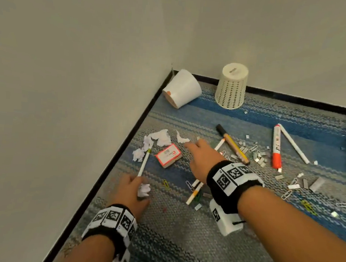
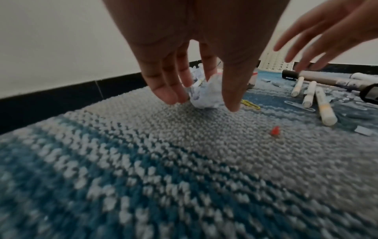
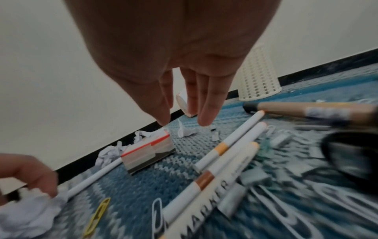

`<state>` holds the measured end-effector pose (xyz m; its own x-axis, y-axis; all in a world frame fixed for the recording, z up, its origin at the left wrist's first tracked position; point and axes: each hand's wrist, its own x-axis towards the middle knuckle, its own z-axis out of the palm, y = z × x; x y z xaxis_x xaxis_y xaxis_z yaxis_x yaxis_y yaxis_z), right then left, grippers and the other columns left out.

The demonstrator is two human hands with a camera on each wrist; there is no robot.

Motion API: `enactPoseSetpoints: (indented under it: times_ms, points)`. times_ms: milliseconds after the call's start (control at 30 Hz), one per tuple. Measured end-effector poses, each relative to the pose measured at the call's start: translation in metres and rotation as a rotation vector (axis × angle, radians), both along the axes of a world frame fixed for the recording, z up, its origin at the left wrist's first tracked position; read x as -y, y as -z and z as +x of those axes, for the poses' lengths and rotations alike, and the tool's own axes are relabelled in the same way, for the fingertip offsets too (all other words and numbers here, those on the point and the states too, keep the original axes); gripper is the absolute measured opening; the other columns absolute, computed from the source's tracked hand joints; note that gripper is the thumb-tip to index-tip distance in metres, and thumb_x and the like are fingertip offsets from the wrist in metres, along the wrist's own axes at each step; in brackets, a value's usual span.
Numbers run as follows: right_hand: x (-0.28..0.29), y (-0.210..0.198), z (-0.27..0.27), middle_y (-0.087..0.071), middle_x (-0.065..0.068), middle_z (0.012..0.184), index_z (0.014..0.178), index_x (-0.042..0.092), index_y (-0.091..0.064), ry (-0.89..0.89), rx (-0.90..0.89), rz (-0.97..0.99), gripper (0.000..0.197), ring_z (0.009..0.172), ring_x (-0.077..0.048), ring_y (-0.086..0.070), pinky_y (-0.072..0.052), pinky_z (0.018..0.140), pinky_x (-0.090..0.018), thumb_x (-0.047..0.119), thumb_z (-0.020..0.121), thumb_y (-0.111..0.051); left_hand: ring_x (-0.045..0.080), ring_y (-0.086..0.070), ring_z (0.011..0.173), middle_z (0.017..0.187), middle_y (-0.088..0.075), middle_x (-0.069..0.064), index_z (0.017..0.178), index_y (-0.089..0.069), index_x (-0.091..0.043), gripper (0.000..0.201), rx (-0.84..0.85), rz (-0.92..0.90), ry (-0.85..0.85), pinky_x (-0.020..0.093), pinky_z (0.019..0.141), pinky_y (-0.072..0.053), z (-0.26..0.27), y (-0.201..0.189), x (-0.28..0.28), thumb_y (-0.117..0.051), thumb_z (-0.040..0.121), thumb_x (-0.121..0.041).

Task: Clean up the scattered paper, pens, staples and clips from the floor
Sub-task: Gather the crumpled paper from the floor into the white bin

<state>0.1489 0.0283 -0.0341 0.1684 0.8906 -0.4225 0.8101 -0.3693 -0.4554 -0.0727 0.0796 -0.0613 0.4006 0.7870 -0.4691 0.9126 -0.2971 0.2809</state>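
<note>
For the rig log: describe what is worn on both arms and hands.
Both forearms are bare, with no sleeves and no gloves on the left hand or right hand. Each wrist carries a black wristband ringed with white square tags printed in black block patterns. A white box with a black cord hangs under the right wrist.

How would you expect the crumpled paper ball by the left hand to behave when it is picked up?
The crumpled paper ball looks loosely wadded, so it is probably very light and would squash under the left hand. Its creased, irregular surface should grip easily, and on the knitted carpet it seems unlikely to roll far.
</note>
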Motion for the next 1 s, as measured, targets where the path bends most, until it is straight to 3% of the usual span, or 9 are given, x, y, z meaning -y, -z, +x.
enactPoseSetpoints:
  times_ms: [167, 267, 433, 533, 667, 733, 833, 900, 1000]
  points:
    - [-0.056, 0.016, -0.006, -0.004, -0.010, 0.158, 0.148, 0.025, -0.018, -0.121, 0.095, -0.062, 0.070, 0.141, -0.035, -0.020, -0.030, 0.112, -0.044, 0.009, 0.090, -0.052, 0.020, -0.056, 0.095, 0.107, -0.054, 0.003, 0.112, -0.060, -0.019, 0.025, 0.081, 0.072, 0.015, 0.018, 0.079, -0.035, -0.002, 0.003, -0.010, -0.058, 0.088, -0.027]
    - [-0.079, 0.019, -0.002, -0.013, -0.013, 0.156, 0.146, 0.016, -0.029, -0.215, 0.182, -0.113, 0.061, 0.139, -0.033, -0.026, -0.029, 0.110, -0.039, 0.016, 0.091, -0.056, 0.014, -0.053, 0.092, 0.087, -0.051, -0.009, 0.109, -0.061, -0.021, 0.026, 0.123, 0.108, 0.092, 0.015, 0.075, -0.032, 0.000, -0.003, -0.015, -0.061, 0.086, -0.033]
    - [-0.097, 0.027, 0.011, -0.057, -0.015, 0.122, 0.118, 0.007, -0.059, -0.189, 0.240, -0.116, 0.027, 0.110, -0.032, -0.056, -0.048, 0.090, -0.038, 0.012, 0.092, -0.054, 0.013, -0.049, 0.080, 0.085, -0.050, -0.003, 0.083, -0.060, -0.016, 0.020, 0.355, 0.253, 0.080, 0.015, 0.067, -0.033, 0.006, -0.018, -0.042, -0.075, 0.074, -0.027]
    - [-0.098, 0.027, 0.014, -0.056, -0.013, 0.110, 0.104, 0.009, -0.055, -0.067, 0.155, -0.006, 0.017, 0.100, -0.033, -0.056, -0.049, 0.083, -0.040, 0.007, 0.088, -0.052, 0.018, -0.054, 0.070, 0.079, -0.059, 0.002, 0.077, -0.052, -0.014, 0.018, 0.417, 0.242, -0.215, 0.023, 0.061, -0.040, 0.015, -0.021, -0.060, -0.069, 0.076, -0.021]
    - [-0.104, 0.018, 0.002, -0.039, -0.009, 0.103, 0.103, 0.017, -0.042, 0.007, 0.021, 0.153, 0.024, 0.070, -0.027, -0.046, -0.039, 0.064, -0.037, 0.003, 0.084, -0.050, 0.017, -0.045, 0.056, 0.063, -0.049, 0.001, 0.085, -0.041, -0.013, 0.016, 0.333, 0.162, -0.434, 0.030, 0.052, -0.033, 0.024, -0.012, -0.075, -0.056, 0.082, -0.013]
    - [-0.114, 0.015, -0.004, -0.034, -0.010, 0.111, 0.109, 0.017, -0.044, 0.014, -0.008, 0.124, 0.030, 0.068, -0.026, -0.046, -0.038, 0.061, -0.036, 0.002, 0.084, -0.050, 0.022, -0.048, 0.062, 0.071, -0.052, 0.004, 0.096, -0.043, -0.015, 0.018, 0.282, 0.118, -0.440, 0.031, 0.059, -0.037, 0.027, -0.007, -0.081, -0.056, 0.083, -0.017]
    - [-0.128, 0.014, -0.017, -0.023, -0.013, 0.142, 0.133, 0.022, -0.037, 0.021, -0.041, -0.016, 0.046, 0.104, -0.039, -0.052, -0.048, 0.078, -0.040, 0.026, 0.088, -0.048, 0.030, -0.059, 0.094, 0.110, -0.061, 0.010, 0.124, -0.047, -0.022, 0.047, 0.177, 0.058, -0.380, 0.032, 0.082, -0.043, 0.030, -0.001, -0.091, -0.062, 0.082, -0.034]
    - [-0.135, 0.020, -0.021, -0.016, -0.014, 0.151, 0.143, 0.022, -0.029, -0.042, 0.049, -0.107, 0.060, 0.118, -0.041, -0.047, -0.046, 0.086, -0.043, 0.038, 0.089, -0.048, 0.028, -0.059, 0.108, 0.125, -0.060, 0.007, 0.130, -0.049, -0.026, 0.056, 0.113, 0.045, -0.321, 0.031, 0.088, -0.044, 0.032, 0.001, -0.098, -0.064, 0.079, -0.045]
    - [-0.136, 0.027, -0.018, -0.048, -0.016, 0.127, 0.126, 0.012, -0.049, -0.129, 0.174, -0.084, 0.042, 0.097, -0.034, -0.057, -0.046, 0.072, -0.038, 0.031, 0.089, -0.054, 0.026, -0.062, 0.095, 0.109, -0.068, 0.007, 0.112, -0.064, -0.024, 0.040, 0.010, 0.060, -0.243, 0.026, 0.076, -0.045, 0.037, 0.001, -0.106, -0.065, 0.079, -0.046]
